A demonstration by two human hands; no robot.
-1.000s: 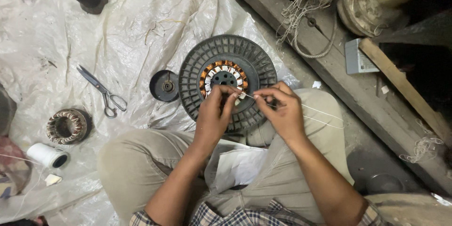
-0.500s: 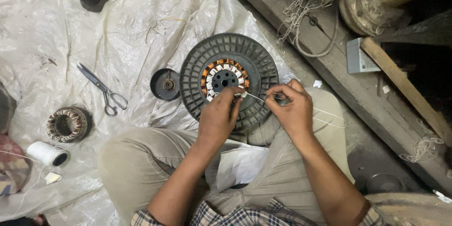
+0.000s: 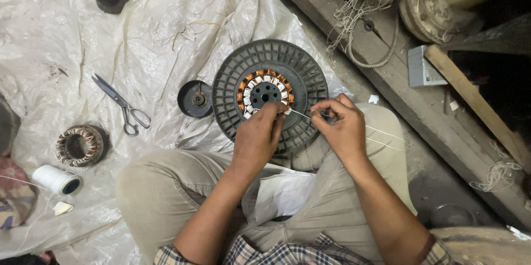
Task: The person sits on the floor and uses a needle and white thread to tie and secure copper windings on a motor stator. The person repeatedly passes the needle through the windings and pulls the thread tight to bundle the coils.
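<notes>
White plastic sheeting (image 3: 166, 33) covers the floor, crumpled under a person sitting cross-legged. A round grey ribbed disc (image 3: 301, 71) rests against the knees, and in its middle sits a ring of copper windings (image 3: 265, 89) with pale slips between the coils. The left hand (image 3: 259, 137) lies over the lower edge of that ring, fingers (image 3: 271, 111) pressed together on the near end of a thin white thread (image 3: 301, 113). The right hand (image 3: 338, 127) is just beside it, fingers pinching the same thread, which runs taut between the two hands and trails off over the right thigh. What the left fingertips grip under them is hidden. Scissors (image 3: 121, 105), a small black cap (image 3: 194, 99), another wound coil ring (image 3: 79, 145) and a white spool (image 3: 54, 179) lie apart to the left.
</notes>
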